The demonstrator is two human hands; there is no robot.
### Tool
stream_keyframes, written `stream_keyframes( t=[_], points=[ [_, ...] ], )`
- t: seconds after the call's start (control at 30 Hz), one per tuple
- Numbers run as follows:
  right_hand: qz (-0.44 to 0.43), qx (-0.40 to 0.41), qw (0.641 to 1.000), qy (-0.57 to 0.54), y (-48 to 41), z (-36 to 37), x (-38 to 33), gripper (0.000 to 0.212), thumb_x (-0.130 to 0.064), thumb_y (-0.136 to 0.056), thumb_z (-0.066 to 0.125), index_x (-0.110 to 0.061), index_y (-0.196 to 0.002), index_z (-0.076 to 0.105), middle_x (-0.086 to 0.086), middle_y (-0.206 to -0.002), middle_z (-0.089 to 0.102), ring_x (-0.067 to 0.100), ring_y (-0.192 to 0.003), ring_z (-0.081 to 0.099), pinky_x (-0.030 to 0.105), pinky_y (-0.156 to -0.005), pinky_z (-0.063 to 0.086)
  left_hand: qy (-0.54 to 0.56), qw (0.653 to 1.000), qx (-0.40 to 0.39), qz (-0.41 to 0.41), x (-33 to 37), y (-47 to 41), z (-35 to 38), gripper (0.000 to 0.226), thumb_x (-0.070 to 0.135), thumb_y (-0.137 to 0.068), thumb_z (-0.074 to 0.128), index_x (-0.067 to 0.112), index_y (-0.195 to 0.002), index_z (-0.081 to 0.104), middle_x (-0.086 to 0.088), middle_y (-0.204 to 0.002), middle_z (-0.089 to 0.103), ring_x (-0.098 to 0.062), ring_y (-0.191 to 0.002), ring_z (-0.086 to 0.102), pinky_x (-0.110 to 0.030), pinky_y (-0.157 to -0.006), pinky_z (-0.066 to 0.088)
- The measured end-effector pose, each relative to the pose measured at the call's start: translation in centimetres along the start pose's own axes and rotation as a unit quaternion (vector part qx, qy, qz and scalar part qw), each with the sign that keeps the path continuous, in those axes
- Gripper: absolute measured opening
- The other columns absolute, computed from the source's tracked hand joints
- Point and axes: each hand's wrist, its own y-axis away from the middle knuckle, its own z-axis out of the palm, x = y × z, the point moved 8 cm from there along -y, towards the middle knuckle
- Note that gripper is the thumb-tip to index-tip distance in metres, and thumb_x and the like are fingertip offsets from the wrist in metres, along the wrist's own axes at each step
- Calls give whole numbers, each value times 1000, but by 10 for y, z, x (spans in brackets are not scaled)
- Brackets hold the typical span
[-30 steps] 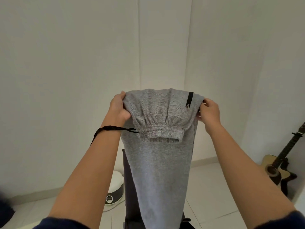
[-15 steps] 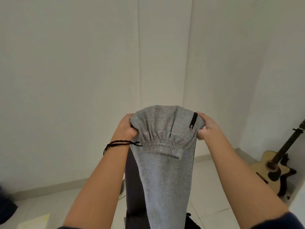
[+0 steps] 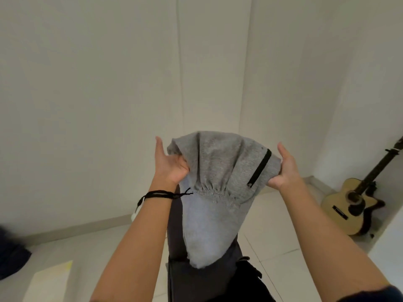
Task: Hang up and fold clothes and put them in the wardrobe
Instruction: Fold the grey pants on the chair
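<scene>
Grey sweatpants come down from eye level, mid-fold and held in both hands.

The grey sweatpants (image 3: 218, 171) hang at the centre of view, doubled over so the elastic hem (image 3: 209, 194) and black zip (image 3: 260, 166) face the person. The left hand (image 3: 172, 166) at 9 o'clock of the bundle curls its fingers into the cloth edge, thumb raised. The right hand (image 3: 285, 171) at 3 o'clock has the same grip on the other edge. A second ago the fold was stretched flat and higher. It has now dropped, slackened and bunched, and the free tail ends short, above a dark garment (image 3: 196, 284) at 6 o'clock. I read this as one fold done and the next, or a set-down, coming. No wardrobe shows, so putting away remains. A guitar (image 3: 353, 203) leans at 3 o'clock of the room.
</scene>
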Motion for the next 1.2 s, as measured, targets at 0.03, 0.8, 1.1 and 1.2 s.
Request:
stream_keyframes(
  t=[0.03, 0.8, 1.1, 1.2],
  points=[
    [14, 0, 1000, 27, -2, -2, 5, 54, -51, -90, 52, -1, -102, 64, 20, -99, 69, 34, -94, 65, 48, -81, 52, -82, 996, 15, -19, -7, 0, -3, 53, 56, -86, 53, 6, -97, 66, -14, -91, 70, -25, -83, 69, -36, -76, 57],
    [-139, -95, 986, 19, 9, -7, -13, 28, -28, -84, 56, -4, -91, 69, 14, -91, 70, 28, -88, 68, 39, -77, 58, -26, 997, -71, 12, -23, 7, -14, 34, 19, -77, 58, 7, -108, 62, -14, -108, 63, -32, -105, 59, -43, -107, 36],
    [-28, -38, 996, 78, 3, -14, 25, 35, -19, -77, 57, 1, -104, 66, 17, -88, 71, 28, -77, 71, 39, -58, 59, -201, 979, -28, -23, -30, 9, -26, 28, -2, -80, 36, 5, -89, 61, -10, -80, 67, -24, -77, 65, -32, -77, 54],
    [-48, -75, 994, 66, 8, -4, 24, 48, -35, -75, 62, 3, -103, 66, 21, -104, 69, 31, -95, 68, 43, -74, 58, -102, 994, -28, -11, -29, 12, -35, 29, 8, -74, 44, 1, -100, 57, -15, -94, 64, -29, -89, 62, -38, -92, 46]
  ],
)
